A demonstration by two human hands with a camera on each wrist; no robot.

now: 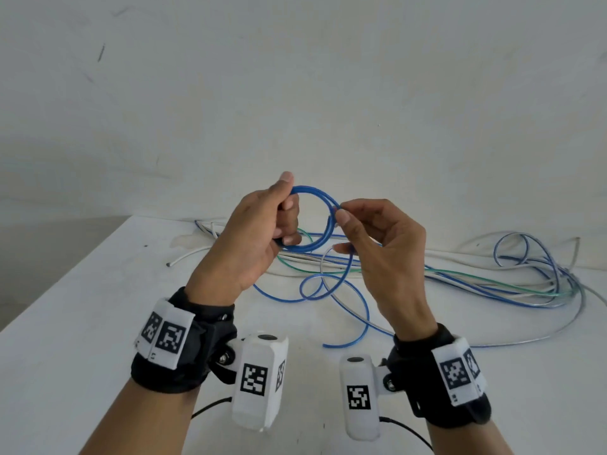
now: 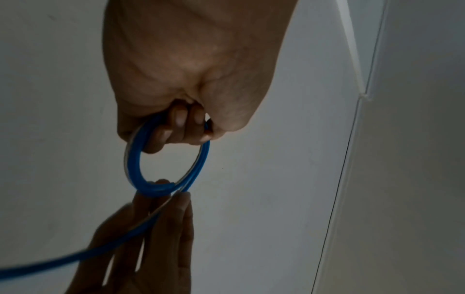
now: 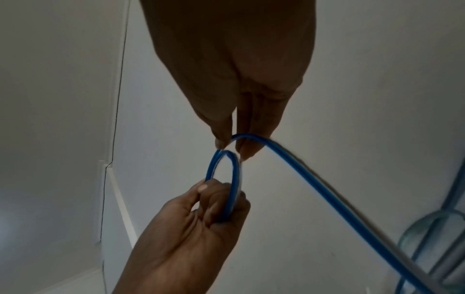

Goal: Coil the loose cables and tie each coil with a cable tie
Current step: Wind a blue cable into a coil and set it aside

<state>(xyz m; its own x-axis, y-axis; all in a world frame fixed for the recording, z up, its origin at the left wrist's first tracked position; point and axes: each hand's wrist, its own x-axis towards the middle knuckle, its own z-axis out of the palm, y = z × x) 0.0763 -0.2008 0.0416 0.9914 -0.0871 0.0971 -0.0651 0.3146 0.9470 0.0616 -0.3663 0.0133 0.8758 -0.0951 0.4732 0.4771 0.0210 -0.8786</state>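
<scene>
A small coil of blue cable (image 1: 323, 208) is held up above the white table (image 1: 82, 316). My left hand (image 1: 262, 231) grips the coil's left side, fingers curled through the ring (image 2: 166, 159). My right hand (image 1: 368, 234) pinches the blue cable (image 3: 236, 139) at the coil's right side between thumb and fingertips. From that pinch the loose blue cable (image 1: 345, 290) trails down onto the table in wide loops. The left hand (image 3: 201, 208) shows in the right wrist view gripping the coil (image 3: 226, 179). No cable tie is visible.
A tangle of blue, white and green cables (image 1: 492, 280) lies across the back and right of the table. A white cable end (image 1: 184, 257) pokes out at the left. A plain wall stands behind. The table's left edge runs diagonally at the left.
</scene>
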